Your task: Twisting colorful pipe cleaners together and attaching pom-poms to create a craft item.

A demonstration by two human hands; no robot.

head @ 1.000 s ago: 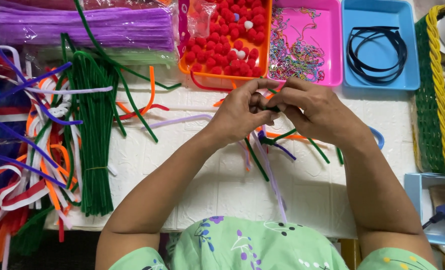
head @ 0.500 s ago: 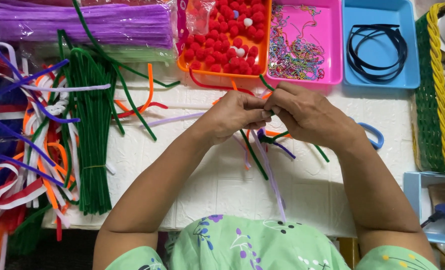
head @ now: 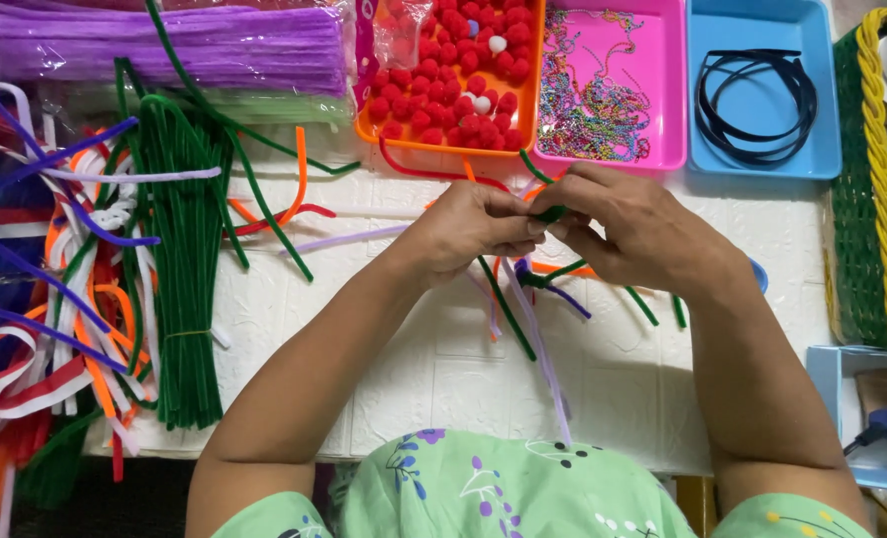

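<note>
Barely anything is shifted since the earlier frames, honestly: both hands are kept together at the same spot just below the trays, and only the fingers are reworked a bit, with a short green pipe cleaner [head: 551,212] now seen poking out between them where mostly orange was showing before. So the twisting is judged to be ongoing rather than finished.

That green piece is pinched from both sides: the left hand [head: 468,231] is closed around it with thumb and fingertips pressed tight, and the right hand [head: 634,227] is curled over it from the other side, fingertips touching the left ones. Loose tails in green, purple and orange [head: 541,279] are left trailing down from the grip onto the white table [head: 603,389].

Around it, a big bundle of green pipe cleaners [head: 179,289] is laid well off to the left, a purple pack [head: 154,45] sits top left, and three trays are lined up just above the hands: orange with red pom-poms [head: 453,85], pink with thin chains [head: 603,95], blue with black headbands [head: 757,95].
</note>
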